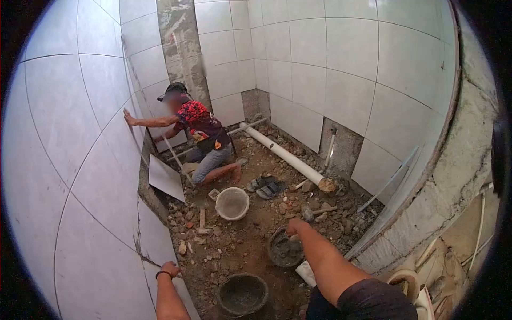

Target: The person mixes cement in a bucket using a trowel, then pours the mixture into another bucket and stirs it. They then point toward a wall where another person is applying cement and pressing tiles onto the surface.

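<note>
My right hand (295,228) is closed over a bucket of wet grey mortar (280,255). From the fist a trowel (290,246) reaches down into the mix, its blade partly hidden. My left hand (170,269), with a dark band at the wrist, is low beside the left wall, close to the edge of a lower wall tile (160,282). Its fingers are curled, and whatever they hold is hidden. Between my arms stands a dark bucket (242,295). A hammer (308,214) lies on the rubble just beyond my right hand.
A co-worker (200,125) kneels at the left wall, one hand against the tiles. Near them are a loose tile (165,178) and a pale bucket (232,204). Sandals (266,186) and a long white pipe (285,154) lie on the rubble floor (213,261).
</note>
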Action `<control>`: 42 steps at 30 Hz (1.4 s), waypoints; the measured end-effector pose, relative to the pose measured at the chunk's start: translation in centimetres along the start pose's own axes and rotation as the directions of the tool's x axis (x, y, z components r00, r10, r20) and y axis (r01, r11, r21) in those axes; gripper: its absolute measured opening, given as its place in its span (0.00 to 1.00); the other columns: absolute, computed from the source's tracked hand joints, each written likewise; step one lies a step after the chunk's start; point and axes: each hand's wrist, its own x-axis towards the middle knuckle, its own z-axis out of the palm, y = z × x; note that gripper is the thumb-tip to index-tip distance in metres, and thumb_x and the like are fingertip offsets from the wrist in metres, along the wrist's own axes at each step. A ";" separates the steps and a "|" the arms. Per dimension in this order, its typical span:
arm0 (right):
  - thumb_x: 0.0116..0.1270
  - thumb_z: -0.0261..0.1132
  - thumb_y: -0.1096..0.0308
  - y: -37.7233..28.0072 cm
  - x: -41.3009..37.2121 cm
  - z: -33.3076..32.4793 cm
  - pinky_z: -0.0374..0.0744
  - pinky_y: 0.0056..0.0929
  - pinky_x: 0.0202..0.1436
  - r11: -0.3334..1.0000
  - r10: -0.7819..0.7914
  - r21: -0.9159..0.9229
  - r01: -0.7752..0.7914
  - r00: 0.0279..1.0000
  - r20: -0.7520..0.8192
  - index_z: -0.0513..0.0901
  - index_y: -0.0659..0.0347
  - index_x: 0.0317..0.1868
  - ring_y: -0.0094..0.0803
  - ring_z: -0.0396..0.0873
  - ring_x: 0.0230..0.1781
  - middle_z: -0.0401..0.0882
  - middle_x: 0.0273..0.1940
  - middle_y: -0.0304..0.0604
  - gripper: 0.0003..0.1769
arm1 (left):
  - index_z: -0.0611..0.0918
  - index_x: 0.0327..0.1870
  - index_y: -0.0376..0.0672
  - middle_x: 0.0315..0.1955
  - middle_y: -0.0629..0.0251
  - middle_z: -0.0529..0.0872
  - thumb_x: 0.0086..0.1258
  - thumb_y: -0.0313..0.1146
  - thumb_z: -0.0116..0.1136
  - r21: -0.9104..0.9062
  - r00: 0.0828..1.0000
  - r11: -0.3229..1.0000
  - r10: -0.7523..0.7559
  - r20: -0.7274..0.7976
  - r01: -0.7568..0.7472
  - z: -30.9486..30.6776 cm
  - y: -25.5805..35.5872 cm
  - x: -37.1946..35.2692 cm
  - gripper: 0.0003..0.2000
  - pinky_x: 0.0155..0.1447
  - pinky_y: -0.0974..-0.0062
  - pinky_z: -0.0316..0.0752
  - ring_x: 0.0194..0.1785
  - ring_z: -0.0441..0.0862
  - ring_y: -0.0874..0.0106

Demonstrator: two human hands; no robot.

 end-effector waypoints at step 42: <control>0.70 0.55 0.68 -0.4 -0.5 -0.6 0.71 0.42 0.29 0.988 -0.074 -0.129 0.079 0.996 0.042 0.82 0.61 0.36 0.35 0.69 0.25 0.77 0.33 0.43 0.10 | 0.77 0.59 0.39 0.60 0.54 0.76 0.60 0.53 0.65 0.074 1.000 0.997 0.011 0.009 -0.011 0.2 -0.6 1.0 0.32 0.64 0.63 0.71 0.62 0.74 0.58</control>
